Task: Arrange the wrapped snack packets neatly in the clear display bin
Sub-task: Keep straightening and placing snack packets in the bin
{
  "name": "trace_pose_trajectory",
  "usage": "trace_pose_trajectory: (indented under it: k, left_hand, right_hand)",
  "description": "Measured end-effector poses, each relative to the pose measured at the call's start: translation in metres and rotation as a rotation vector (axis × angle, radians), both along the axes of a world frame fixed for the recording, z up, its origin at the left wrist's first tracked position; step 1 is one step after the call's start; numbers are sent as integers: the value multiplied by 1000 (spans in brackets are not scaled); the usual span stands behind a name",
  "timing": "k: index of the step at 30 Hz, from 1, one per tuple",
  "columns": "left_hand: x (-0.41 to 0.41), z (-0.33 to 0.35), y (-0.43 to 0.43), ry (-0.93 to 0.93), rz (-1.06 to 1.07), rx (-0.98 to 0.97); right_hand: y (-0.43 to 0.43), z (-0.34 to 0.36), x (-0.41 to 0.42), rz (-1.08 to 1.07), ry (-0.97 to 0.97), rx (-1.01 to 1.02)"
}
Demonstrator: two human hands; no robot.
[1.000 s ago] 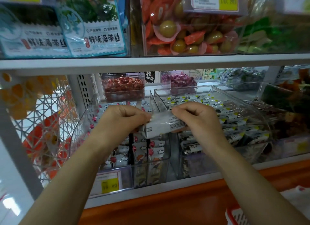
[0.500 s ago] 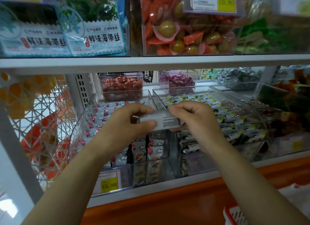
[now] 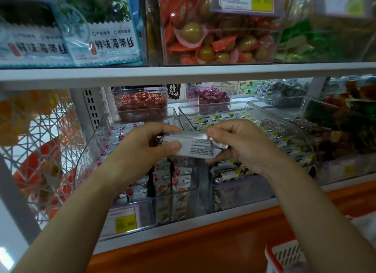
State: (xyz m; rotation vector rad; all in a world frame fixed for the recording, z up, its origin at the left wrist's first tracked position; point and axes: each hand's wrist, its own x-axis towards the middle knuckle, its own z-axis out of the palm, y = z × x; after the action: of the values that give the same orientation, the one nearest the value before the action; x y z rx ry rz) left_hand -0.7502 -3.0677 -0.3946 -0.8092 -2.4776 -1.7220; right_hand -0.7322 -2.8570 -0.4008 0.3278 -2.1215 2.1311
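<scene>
Where the view starts, at five o'clock, the corner of a red-rimmed basket (image 3: 284,256) shows below an orange ledge (image 3: 203,240). Two bare forearms rise from seven and five o'clock and meet at the centre. The left hand (image 3: 142,150) and the right hand (image 3: 244,148) share one silver packet (image 3: 193,147), held level with its small printed text facing the camera. The left fingers (image 3: 160,128) curl over its top at nine o'clock with the thumb pressed to its face, pinching that end; the right fingers (image 3: 234,126) curl likewise and pinch the crimped end at three o'clock. The packet is held over the front right part of the clear bin (image 3: 87,150), apart from the stock beneath. Under it, at six o'clock, white packets (image 3: 175,177) with red spots stand upright in rows against the bin's front wall; more lie flat behind. A yellow tag (image 3: 125,224) reading 15.80 sits at the bin's front at seven o'clock. Just beside the bin at three o'clock, a second bin (image 3: 244,191) holds black-and-white packets (image 3: 230,171). Behind, at twelve o'clock, stand a tub of red sweets (image 3: 140,102) and a tub of purple ones (image 3: 211,95). Above the shelf (image 3: 183,73), seaweed bags (image 3: 101,38) sit at eleven o'clock and wrapped green fruits (image 3: 213,40) at one o'clock.
</scene>
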Motion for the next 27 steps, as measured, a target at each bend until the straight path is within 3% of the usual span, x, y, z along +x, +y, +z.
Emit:
trace_pose_trajectory:
  k: [5, 10, 12, 15, 17, 21, 25, 27]
  left_hand:
    - [-1, -2, 3, 8, 54, 45]
    - [-8, -7, 11, -57, 149, 235]
    - [-10, -9, 14, -97, 174, 319]
    - [-11, -11, 19, -172, 162, 399]
    - [-9, -13, 23, -165, 140, 368]
    - [-9, -10, 26, -129, 119, 317]
    - [-33, -12, 7, 96, 394, 46]
    - [-43, -18, 3, 165, 421, -133]
  right_hand:
    - [-3, -5, -4, -57, 49, -67]
    - [-16, -9, -4, -11, 160, -128]
    - [-22, -11, -4, -54, 198, -30]
    - [-30, -15, -5, -156, 288, 282]
    - [-32, -17, -7, -230, 341, 361]
    - [-23, -8, -8, -381, 317, 211]
    - [-5, -1, -14, -542, 271, 38]
    - [-4, 0, -20, -556, 248, 27]
